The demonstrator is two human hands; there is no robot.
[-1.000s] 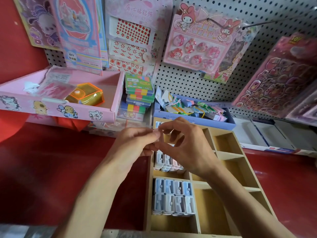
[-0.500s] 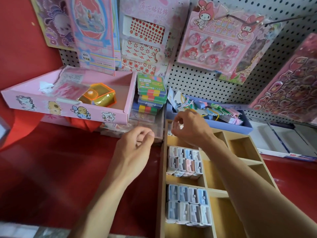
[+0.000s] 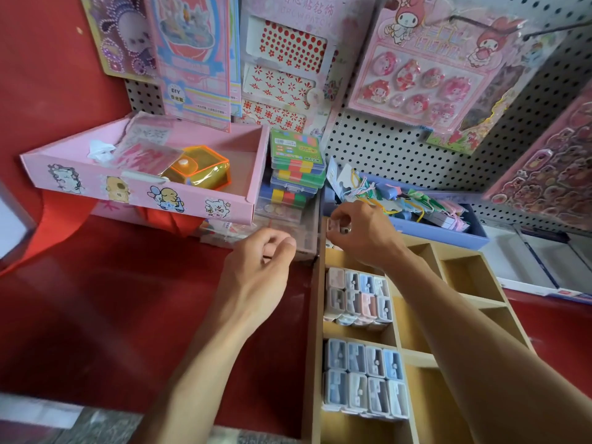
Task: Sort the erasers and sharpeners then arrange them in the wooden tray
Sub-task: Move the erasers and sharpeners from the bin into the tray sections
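I see a small pale item [image 3: 336, 226], boxy and pinkish-white, pinched between the thumb and curled fingertips of my right hand [image 3: 362, 233]; too little of it shows past the fingers for me to tell whether it is an eraser or a sharpener. It sits at the far left corner of the wooden tray [image 3: 315, 347], just under the fingertips. Below the wrist of that hand, the next compartment holds a packed block of small sharpeners [image 3: 357, 296] in grey, blue and pink, each a rounded rectangle with a slot. Nearer to me, another compartment holds a second block of sharpeners [image 3: 365, 379], all blue and grey, in two neat rows of four. The compartments right of my forearm show bare wood.

My left hand [image 3: 259, 277] hovers just left of the tray over the red surface [image 3: 96, 315], fingers loosely curled with the thumb resting near the forefinger; I cannot see anything held in it.

Beyond the right fingertips lies a blue tray of small trinkets with coloured cords [image 3: 413, 203]. Beyond the left fingertips stands a stack of clear cases with colourful blocks [image 3: 296, 168], and further left a pink box with cartoon stickers [image 3: 137, 184] holding an orange translucent pouch [image 3: 198, 169]. Sticker packs hang on a pegboard [image 3: 384, 152] behind
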